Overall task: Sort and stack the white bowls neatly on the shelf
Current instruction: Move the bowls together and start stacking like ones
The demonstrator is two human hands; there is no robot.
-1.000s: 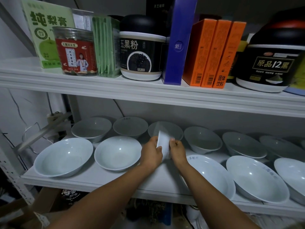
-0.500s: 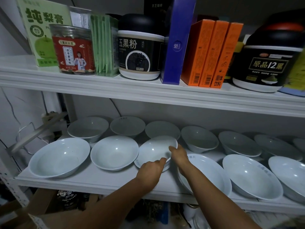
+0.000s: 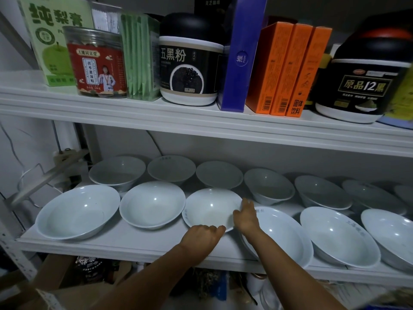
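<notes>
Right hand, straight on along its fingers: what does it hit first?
The right hand sits at the right rim of the front-row white ceramic bowl, so that comes first. Past the rim, probably the back-row white bowl behind it, though depth is unclear.

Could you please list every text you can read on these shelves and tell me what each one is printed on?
"纯梨膏": pale green cardboard box
"天健同京堂": clear plastic jar with red label
"五黑粉": black-and-white round tub
"推": tall blue box
"固体饮料": rightmost orange carton
"原品12黑": large black tub, far right
Smaller print and the faint marks on the white ceramic bowls: too blurred to read.
</notes>
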